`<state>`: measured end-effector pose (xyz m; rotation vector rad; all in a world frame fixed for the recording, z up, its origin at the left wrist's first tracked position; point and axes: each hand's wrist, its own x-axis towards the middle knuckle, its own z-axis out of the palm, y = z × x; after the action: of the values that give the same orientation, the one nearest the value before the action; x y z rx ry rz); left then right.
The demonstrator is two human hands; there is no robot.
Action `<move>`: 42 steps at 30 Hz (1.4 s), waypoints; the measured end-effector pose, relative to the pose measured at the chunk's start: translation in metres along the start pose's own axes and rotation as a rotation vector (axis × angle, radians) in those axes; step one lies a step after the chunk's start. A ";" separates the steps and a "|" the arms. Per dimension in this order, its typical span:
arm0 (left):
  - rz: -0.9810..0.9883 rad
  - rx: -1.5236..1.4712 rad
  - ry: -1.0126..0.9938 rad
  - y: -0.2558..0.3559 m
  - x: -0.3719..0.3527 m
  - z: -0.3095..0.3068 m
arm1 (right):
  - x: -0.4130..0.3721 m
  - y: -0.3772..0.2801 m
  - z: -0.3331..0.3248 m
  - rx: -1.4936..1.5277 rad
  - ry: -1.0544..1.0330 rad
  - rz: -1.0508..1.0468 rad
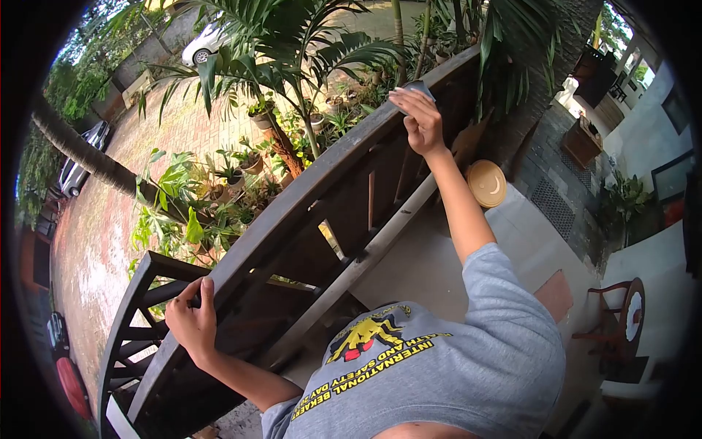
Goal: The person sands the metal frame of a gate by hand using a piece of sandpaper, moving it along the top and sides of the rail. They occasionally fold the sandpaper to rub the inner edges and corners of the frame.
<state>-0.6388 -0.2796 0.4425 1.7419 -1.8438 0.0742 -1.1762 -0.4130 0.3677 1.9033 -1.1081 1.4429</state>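
the right hand (pixel 420 124) is at the far end of the dark wooden rail (pixel 292 208), its fingers (pixel 406 101) curled over a small grey pad (pixel 418 88) pressed flat on the rail's top. the rail's long axis runs from lower left to upper right. the left hand (pixel 191 322) grips the near end, fingers closed round its edge, with potted plants (pixel 234 175) below.

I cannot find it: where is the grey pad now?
Head view, upper middle: the grey pad lies under the right hand on top of the railing, near the palm leaves.
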 end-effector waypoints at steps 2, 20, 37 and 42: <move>-0.028 -0.029 -0.007 0.009 0.001 -0.004 | -0.004 0.023 -0.004 0.006 0.076 0.211; 0.045 0.008 -0.037 0.007 0.003 -0.002 | -0.021 -0.090 0.046 0.263 0.027 0.587; 0.029 0.015 -0.026 0.010 0.002 -0.003 | 0.023 0.023 0.006 0.219 0.117 0.935; 0.061 0.057 0.001 0.005 0.002 -0.001 | 0.014 0.009 -0.004 0.352 0.134 0.968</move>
<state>-0.6431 -0.2799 0.4456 1.7233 -1.9115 0.1534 -1.1845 -0.4191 0.3813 1.4540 -1.9457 2.3486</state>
